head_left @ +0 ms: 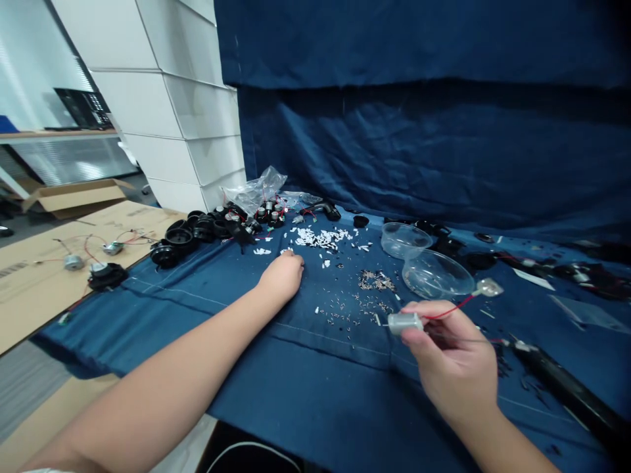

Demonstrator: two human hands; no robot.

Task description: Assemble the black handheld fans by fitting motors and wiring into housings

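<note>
My right hand [456,358] pinches a small silver motor [404,322] above the blue cloth [305,381]. A red wire [446,311] runs from the motor to a small metal part [488,287] by a clear plastic bowl [436,274]. My left hand [282,274] reaches forward with its fingers curled down on the cloth, at the near edge of a scatter of small white bits [323,238]. What the left fingers hold, if anything, is hidden.
Black wheels and motors with wires [207,230] lie in a heap at the back left beside a plastic bag [254,190]. Small screws [374,281] are strewn mid-cloth. A second clear bowl [399,238], a black tool [562,387] at right, cardboard [44,263] with motors at left.
</note>
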